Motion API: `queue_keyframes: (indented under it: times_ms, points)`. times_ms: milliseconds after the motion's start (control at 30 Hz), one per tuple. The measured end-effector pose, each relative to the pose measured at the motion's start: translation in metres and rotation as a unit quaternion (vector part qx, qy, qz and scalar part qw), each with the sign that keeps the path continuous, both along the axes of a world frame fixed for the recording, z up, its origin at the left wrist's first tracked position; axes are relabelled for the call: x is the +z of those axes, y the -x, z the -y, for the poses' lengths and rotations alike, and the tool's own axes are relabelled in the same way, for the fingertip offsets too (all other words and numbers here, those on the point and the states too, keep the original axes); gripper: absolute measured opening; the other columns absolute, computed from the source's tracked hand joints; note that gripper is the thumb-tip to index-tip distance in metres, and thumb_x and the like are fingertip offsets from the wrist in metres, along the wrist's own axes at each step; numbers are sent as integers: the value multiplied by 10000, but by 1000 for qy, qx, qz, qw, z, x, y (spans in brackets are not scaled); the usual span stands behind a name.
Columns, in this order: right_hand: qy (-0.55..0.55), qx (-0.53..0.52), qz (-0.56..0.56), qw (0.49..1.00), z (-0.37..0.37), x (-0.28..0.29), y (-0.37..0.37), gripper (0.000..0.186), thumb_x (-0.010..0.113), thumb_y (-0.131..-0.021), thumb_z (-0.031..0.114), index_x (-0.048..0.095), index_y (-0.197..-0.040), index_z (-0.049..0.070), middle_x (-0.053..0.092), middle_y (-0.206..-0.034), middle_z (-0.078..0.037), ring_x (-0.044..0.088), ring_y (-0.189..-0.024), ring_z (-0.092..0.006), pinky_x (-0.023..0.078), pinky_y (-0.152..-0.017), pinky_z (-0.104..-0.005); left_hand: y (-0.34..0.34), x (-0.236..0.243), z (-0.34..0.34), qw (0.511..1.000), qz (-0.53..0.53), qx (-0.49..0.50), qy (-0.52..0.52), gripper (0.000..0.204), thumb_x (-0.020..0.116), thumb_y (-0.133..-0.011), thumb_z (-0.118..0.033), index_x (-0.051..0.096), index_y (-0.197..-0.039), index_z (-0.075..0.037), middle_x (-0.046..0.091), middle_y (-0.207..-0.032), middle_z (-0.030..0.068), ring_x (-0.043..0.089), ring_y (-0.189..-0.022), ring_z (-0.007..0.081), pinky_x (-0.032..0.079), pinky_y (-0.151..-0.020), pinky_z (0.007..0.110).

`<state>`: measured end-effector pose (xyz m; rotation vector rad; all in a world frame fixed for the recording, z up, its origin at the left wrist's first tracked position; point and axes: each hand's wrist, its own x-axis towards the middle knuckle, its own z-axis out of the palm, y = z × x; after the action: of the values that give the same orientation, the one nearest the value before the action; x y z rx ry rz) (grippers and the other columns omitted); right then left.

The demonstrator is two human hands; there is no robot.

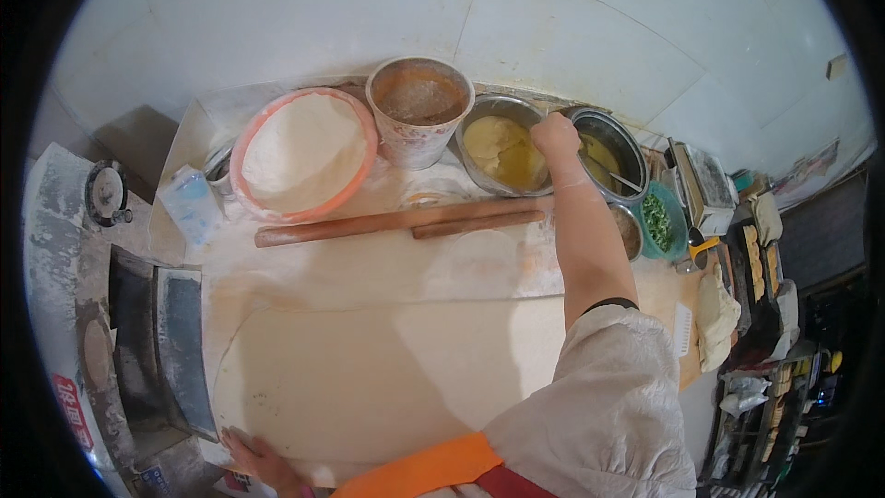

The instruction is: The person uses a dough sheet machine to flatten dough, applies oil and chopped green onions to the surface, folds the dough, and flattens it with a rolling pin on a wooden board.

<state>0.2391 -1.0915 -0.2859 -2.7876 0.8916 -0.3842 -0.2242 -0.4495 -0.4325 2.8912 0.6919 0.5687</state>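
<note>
A broad, thin sheet of pale dough (350,378) covers the front of the floury worktop. My left hand (261,463) rests at its near left corner, fingers spread. My right arm stretches forward across the table. Its hand (556,136) is closed in a fist above the right rim of a steel bowl (475,180) with yellow, oily paste (502,149) in it. What the fist grips, if anything, is hidden. Close to the right of that hand stands a steel pot (636,152) with yellow liquid and a metal utensil (619,175) leaning inside.
Behind the dough lie a long rolling pin (341,229) and a shorter one (479,224). A pink-rimmed basin of flour (304,152) and a floury bucket (412,143) stand against the wall. Chopped greens fill a green bowl (678,221) at right, near a dough lump (715,318).
</note>
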Motion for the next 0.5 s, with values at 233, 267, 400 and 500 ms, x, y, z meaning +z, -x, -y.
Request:
queue_keyframes:
  times_ms: [233,267,400,500]
  points:
    - [1,57,-37,998,-8,-33,-9,234,606,-810,171,715,-933,4,676,-1006,-248,654,-977,-391,527,-843,-450,-8,11,2,999,-27,-3,38,535,467,-987,-287,386,-1408,34,371,-1472,231,351,-1358,399,275,-1118,476]
    - [-6,57,-37,998,-18,-32,-10,232,607,-810,167,714,-937,4,676,-1010,-248,653,-982,-391,526,-846,-450,-8,13,4,999,-20,-5,45,538,469,-986,-286,383,-1409,35,367,-1474,233,347,-1359,401,274,-1118,476]
    - [-19,52,-30,998,-40,-32,-16,239,622,-792,165,716,-942,6,676,-1010,-247,654,-977,-390,523,-853,-445,-13,25,17,997,-1,-10,71,557,470,-986,-317,384,-1400,44,369,-1468,239,342,-1356,414,273,-1117,486]
    - [-71,8,0,997,-40,-30,-18,250,623,-778,161,713,-940,-8,680,-997,-246,655,-974,-394,524,-855,-441,-13,27,18,997,-2,-10,83,565,470,-985,-330,386,-1394,51,374,-1464,240,341,-1354,419,270,-1118,489]
